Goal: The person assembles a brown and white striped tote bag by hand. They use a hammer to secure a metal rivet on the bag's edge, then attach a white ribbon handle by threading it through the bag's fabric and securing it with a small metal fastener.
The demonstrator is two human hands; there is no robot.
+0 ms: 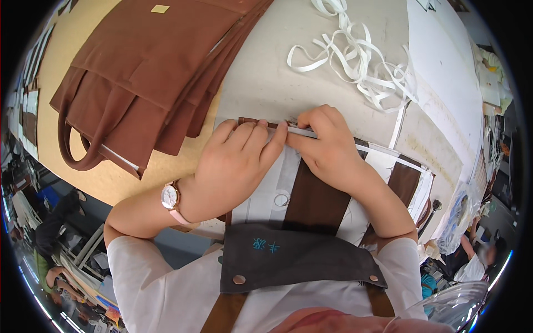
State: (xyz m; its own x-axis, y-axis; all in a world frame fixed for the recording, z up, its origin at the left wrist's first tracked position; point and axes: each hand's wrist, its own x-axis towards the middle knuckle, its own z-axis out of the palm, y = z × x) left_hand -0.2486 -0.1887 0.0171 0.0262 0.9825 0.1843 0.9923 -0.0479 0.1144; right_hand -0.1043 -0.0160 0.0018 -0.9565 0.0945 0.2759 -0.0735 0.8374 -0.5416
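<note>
Before me on the table lies a flat brown-and-white panel (312, 195), its far edge under both hands. A narrow white tape (303, 132) runs along that edge. My left hand (230, 161), with a watch (171, 196) on its wrist, has its fingers bent and pressed down on the brown end of the edge. Close beside it, my right hand (328, 145) is closed, thumb and curled fingers pinching the white tape at the edge. The fingers hide part of the tape and what lies beneath it.
Several brown handbags (144, 53) with handles lie stacked at the far left. Loose white tape (363, 64) is tangled at the far right. A crumpled clear plastic bag (459, 219) is at the table's right edge. Other people are at the left and right rims.
</note>
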